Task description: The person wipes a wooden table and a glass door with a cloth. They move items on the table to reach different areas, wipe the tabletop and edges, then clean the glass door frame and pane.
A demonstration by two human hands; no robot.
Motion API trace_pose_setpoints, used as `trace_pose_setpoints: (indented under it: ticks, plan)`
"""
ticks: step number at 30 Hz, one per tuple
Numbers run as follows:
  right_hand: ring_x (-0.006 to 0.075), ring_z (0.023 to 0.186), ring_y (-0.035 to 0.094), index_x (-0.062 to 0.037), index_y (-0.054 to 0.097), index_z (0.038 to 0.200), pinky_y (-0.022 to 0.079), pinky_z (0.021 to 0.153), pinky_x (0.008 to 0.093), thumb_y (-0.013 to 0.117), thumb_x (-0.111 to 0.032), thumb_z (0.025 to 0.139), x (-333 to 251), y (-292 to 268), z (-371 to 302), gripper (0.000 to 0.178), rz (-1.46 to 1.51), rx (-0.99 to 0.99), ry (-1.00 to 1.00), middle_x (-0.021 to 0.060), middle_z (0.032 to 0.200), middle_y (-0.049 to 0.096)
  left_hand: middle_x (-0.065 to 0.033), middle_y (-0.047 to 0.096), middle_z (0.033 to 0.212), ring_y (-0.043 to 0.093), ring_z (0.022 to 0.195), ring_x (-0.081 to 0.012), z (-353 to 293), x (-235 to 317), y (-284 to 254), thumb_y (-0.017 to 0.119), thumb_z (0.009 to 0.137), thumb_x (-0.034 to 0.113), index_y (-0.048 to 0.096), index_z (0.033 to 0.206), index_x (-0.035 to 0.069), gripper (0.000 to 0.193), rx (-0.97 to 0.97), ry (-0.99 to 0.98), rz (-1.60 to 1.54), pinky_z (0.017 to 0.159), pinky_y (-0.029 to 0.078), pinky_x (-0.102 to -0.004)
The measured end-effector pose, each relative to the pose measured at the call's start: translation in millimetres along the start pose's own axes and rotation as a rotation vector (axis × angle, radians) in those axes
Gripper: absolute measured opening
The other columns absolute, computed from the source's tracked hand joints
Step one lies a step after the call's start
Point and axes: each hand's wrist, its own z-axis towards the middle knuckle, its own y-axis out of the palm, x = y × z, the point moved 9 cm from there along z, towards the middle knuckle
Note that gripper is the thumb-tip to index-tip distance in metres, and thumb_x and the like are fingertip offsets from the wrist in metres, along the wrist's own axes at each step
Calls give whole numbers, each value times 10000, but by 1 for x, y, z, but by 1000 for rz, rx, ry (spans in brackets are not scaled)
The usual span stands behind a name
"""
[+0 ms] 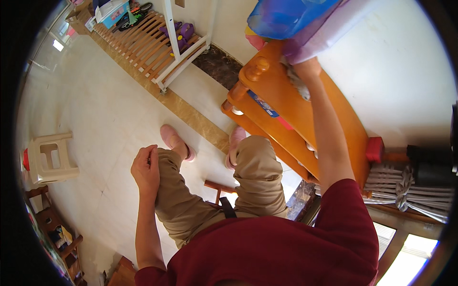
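Observation:
My left hand [146, 168] rests at my left knee, on the tan trousers [179, 190]. Its fingers are curled together, and whatever may be between them is too small to make out. My right hand [307, 69] reaches out over the top of an orange-brown wooden shelf unit [281, 81]. A sheer purple sheet or bag [317, 43] covers its fingers, so their grip is hidden. Beside the purple material is a shiny blue bag [281, 19]. A greyish thing [299, 82] lies on the shelf top just under my right wrist.
A slatted rack [143, 47] with a white frame stands ahead. At the left is a beige plastic stool [52, 157]. A red box [375, 149] and a tied grey curtain [405, 188] are on the right. Wooden shelving [57, 229] stands at the lower left.

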Motion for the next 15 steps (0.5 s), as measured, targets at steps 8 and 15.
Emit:
trace_pose_setpoints:
  ticks: [8,15]
  plan:
    - [351,1171,651,-99,672,1287,526,983,428,736,-395,920,-37,-13,-121,476,265,-87,-526,142,1295,659,-96,738,914,663,742,-221,-9,-4,-5,643,1024,142,748,1043,19,163,23,23,15,697,519,-327]
    - [416,1172,660,-108,631,1290,539,965,508,658,-384,954,110,-18,-49,436,-234,20,163,156,1350,637,-88,728,903,664,753,-207,-3,-11,-5,640,1028,148,745,1045,17,169,12,0,-20,702,520,-324]
